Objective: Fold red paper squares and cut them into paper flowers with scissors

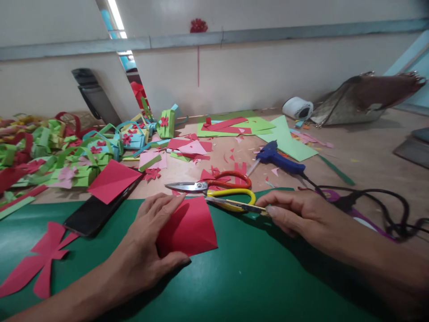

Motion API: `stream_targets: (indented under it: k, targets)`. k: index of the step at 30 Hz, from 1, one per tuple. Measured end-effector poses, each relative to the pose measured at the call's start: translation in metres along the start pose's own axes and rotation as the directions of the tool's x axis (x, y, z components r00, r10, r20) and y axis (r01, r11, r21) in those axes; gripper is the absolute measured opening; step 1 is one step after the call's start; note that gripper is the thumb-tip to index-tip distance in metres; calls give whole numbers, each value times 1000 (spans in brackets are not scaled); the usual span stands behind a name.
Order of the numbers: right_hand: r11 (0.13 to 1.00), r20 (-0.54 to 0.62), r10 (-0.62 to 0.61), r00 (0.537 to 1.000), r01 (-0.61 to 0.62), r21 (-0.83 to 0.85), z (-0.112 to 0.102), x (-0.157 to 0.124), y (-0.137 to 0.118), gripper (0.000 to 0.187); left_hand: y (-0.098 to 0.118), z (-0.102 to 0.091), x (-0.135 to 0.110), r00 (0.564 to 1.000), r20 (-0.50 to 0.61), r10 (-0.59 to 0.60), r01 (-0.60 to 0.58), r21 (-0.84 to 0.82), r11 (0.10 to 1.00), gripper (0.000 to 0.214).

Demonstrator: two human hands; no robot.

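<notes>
My left hand [147, 243] lies on a folded red paper square [191, 226] on the dark green sheet [241, 273], fingers spread over its left side and thumb against its lower edge. My right hand [295, 212] rests to the right, fingers closed, fingertips touching the blade tips of the yellow-handled scissors [234, 199]. Red-handled scissors [214, 183] lie just behind those, blades pointing left.
A blue glue gun [279, 158] with a black cord [378, 201] lies at the right. A black phone [97, 212] under a red paper [112, 180] sits left. Paper baskets [77, 152], scraps, a red cut-out [40, 259], a tape roll [297, 108] and a bag [362, 98] surround.
</notes>
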State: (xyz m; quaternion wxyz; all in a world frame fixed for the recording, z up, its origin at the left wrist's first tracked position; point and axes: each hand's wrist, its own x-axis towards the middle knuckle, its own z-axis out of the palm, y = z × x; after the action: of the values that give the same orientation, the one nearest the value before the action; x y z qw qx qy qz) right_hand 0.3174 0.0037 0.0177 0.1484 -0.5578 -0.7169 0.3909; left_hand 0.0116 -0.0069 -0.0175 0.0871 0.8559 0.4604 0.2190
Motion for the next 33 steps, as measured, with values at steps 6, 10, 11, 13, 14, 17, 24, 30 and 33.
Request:
stream_targets:
  k: [6,10,11,13,14,17,24,30,33]
  targets:
    - [990,1,12,1000,-12,143,-1,-5,-2,26,0,1,0,1000,-9,8,-8,-17,1000,83]
    - [978,46,31,998,-39,203,-1,-7,-5,23,2,0,-1,999,-25,-36,36,-22,999,81]
    - [977,59,30,998,-42,209,-1,-8,-6,22,3,0,-1,999,-21,-44,44,-23,999,81]
    - [978,74,20,997,-34,205,-1,-9,-10,20,3,-1,-1,999,-3,-53,53,-26,998,81]
    - [981,77,7,997,-22,193,-1,-9,-11,20,3,-1,-1,998,3,-56,56,-25,998,81]
    - [993,109,-28,994,15,117,0,-10,-13,21,2,0,-1,998,3,-58,58,-14,998,79]
    - [993,106,-24,994,36,-108,4,-7,-7,20,-7,6,2,998,55,-40,36,73,997,42]
    - [999,189,-15,982,20,-29,8,-8,-9,20,0,6,7,995,90,47,-52,60,997,34]
    - [1000,205,-28,978,30,-4,10,-9,-14,20,4,5,8,995,85,52,-61,109,992,31]
